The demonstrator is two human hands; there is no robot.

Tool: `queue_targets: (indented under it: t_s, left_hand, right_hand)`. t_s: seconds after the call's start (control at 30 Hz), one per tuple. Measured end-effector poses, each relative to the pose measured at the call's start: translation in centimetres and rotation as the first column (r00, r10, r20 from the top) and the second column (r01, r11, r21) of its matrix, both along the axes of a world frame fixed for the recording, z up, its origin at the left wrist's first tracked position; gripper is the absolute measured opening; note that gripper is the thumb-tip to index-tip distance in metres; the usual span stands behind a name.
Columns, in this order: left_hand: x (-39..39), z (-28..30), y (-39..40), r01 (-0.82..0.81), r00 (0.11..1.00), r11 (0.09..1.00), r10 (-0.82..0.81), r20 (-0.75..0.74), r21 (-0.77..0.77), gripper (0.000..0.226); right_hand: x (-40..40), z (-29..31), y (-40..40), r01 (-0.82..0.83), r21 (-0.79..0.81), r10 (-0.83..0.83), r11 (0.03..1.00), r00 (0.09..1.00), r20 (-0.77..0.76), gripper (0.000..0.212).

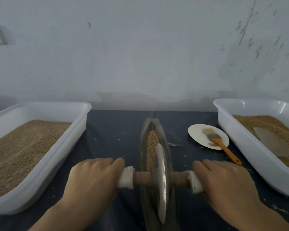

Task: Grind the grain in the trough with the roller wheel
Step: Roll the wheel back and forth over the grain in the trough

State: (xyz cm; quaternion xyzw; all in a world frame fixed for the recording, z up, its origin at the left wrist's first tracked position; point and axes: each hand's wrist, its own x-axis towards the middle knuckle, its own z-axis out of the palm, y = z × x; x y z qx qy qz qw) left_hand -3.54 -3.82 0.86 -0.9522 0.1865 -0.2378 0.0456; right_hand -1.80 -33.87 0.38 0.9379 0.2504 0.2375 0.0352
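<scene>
While left hand [93, 177], right hand [223, 180] grip roller wheel [161, 180] handles, trough [141, 147] near end hidden.

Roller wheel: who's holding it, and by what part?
Both hands hold the roller wheel by its axle handle: left hand on the left cloth-wrapped end, right hand on the right end.

Both forearms are reaching forward, the left hand [94, 178] and the right hand [223, 182] lying palm-down with fingers curling over wrapped grips.
</scene>
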Motion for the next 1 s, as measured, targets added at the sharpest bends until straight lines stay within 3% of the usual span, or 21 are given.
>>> queue_targets:
  t_s: [0.1, 0.23, 0.3, 0.43, 0.53, 0.63, 0.73, 0.87, 1.0]
  left_hand:
    - [2.1, -0.4, -0.5, -0.02, 0.999, 0.998, 0.022, -0.03, 0.052, 0.053]
    - [9.6, -0.5, -1.5, -0.171, 0.985, 0.98, 0.168, 0.04, 0.098, 0.035]
    - [12.5, -0.5, -1.5, -0.26, 0.966, 0.964, 0.259, 0.025, 0.058, 0.026]
    - [12.1, -0.7, -1.4, -0.263, 0.965, 0.964, 0.262, 0.026, 0.041, 0.033]
    - [7.2, -1.0, -1.0, -0.207, 0.977, 0.978, 0.208, -0.036, 0.04, 0.034]
    - [1.7, -0.6, -0.4, -0.017, 1.0, 1.0, 0.018, 0.01, -0.014, 0.047]
    - [-0.3, -0.4, 0.3, 0.037, 0.998, 0.999, -0.036, 0.052, -0.009, 0.048]
    - [3.4, -1.3, -0.3, -0.082, 0.995, 0.996, 0.084, -0.055, 0.041, 0.046]
    - [10.5, -1.8, -0.9, -0.253, 0.967, 0.967, 0.253, 0.036, 0.004, 0.026]
  right_hand:
    - [2.4, -0.6, 0.4, 0.096, -0.047, -0.102, 0.994, 0.985, -0.14, 0.048]
    - [9.0, -1.1, 1.9, 0.205, -0.06, -0.209, 0.977, 0.976, -0.055, 0.027]
    - [11.4, -0.6, 2.7, 0.233, -0.075, -0.234, 0.97, 0.972, -0.007, 0.027]
    - [11.0, -0.2, 2.7, 0.227, -0.047, -0.228, 0.973, 0.973, -0.02, 0.029]
    - [6.5, -0.6, 1.4, 0.159, -0.063, -0.165, 0.985, 0.981, -0.102, 0.034]
    - [1.4, -0.5, 0.0, 0.037, 0.017, -0.037, 0.999, 0.999, 0.006, 0.049]
    - [-0.2, -0.6, -0.4, -0.015, 0.022, 0.013, 1.0, 0.996, 0.093, 0.048]
    - [3.3, -1.1, 0.4, 0.059, 0.015, -0.06, 0.998, 0.998, 0.022, 0.052]
    - [9.9, -0.8, 2.0, 0.167, -0.044, -0.162, 0.985, 0.98, 0.113, 0.043]
